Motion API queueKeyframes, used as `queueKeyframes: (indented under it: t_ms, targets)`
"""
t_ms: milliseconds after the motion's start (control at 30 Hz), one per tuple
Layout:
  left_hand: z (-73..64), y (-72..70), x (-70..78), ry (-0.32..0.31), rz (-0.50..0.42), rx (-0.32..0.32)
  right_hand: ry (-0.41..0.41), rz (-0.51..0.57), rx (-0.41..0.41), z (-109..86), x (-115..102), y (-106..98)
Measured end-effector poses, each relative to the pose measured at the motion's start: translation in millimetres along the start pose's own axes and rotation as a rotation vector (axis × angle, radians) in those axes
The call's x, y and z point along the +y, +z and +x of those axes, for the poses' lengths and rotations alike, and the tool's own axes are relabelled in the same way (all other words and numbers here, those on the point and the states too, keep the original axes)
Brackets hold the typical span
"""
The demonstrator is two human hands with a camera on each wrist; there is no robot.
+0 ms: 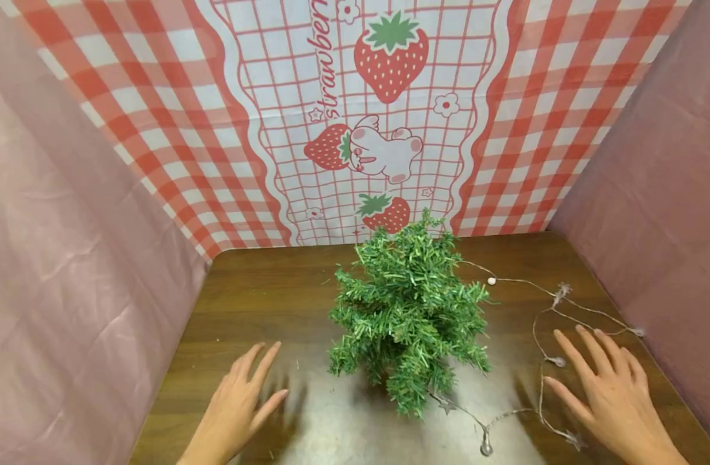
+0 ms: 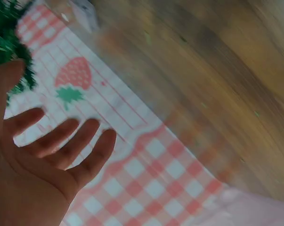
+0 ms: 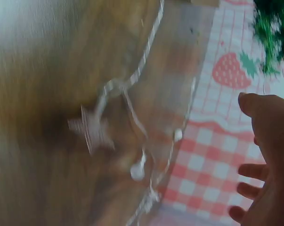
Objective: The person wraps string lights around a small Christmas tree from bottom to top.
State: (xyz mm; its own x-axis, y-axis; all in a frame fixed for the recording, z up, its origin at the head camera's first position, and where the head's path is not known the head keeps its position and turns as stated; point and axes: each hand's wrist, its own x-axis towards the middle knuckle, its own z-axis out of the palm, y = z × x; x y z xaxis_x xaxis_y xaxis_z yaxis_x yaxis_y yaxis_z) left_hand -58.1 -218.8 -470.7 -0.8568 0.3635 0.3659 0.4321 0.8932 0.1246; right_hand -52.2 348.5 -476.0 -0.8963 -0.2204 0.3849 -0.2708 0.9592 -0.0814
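A small artificial Christmas tree (image 1: 409,310) with green tinsel-like needles stands on the wooden table, right of the middle. To its left, my left hand (image 1: 236,397) hovers over the wood with fingers spread and nothing held. On the other side my right hand (image 1: 613,394) is spread too, above the loops of a string of lights (image 1: 541,413). That string trails from behind the tree along the right side and back to its base, with star, ball and snowflake pieces. In the right wrist view a clear star (image 3: 91,131) hangs on the wire, apart from the fingers.
A red-and-white checked cloth (image 1: 174,103) with strawberries forms the back wall. Pink fabric (image 1: 70,258) closes the left side, and more pink fabric (image 1: 663,194) the right. Small green bits lie on the table (image 1: 261,284).
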Motion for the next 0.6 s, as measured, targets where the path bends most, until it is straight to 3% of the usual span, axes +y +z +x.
queueKeyframes:
  t_ms: [200, 367, 467, 600]
  targets:
    - [-2.1, 4.1, 35.7, 0.177, -0.027, 0.015, -0.134, 0.122, -0.041, -7.3, -27.4, 20.3]
    - [-0.7, 12.7, 72.8, 0.29, -0.058, -0.05, -0.215, 0.14, -0.086, -15.1, -43.3, 37.8]
    - [1.2, 23.3, 96.4, 0.384, -0.051, -0.057, -0.223, 0.151, -0.133, -19.1, -50.8, 45.5]
    - [5.0, 45.2, 127.5, 0.519, -0.007, -0.018, -0.234, 0.151, -0.184, -20.2, -59.6, 54.8]
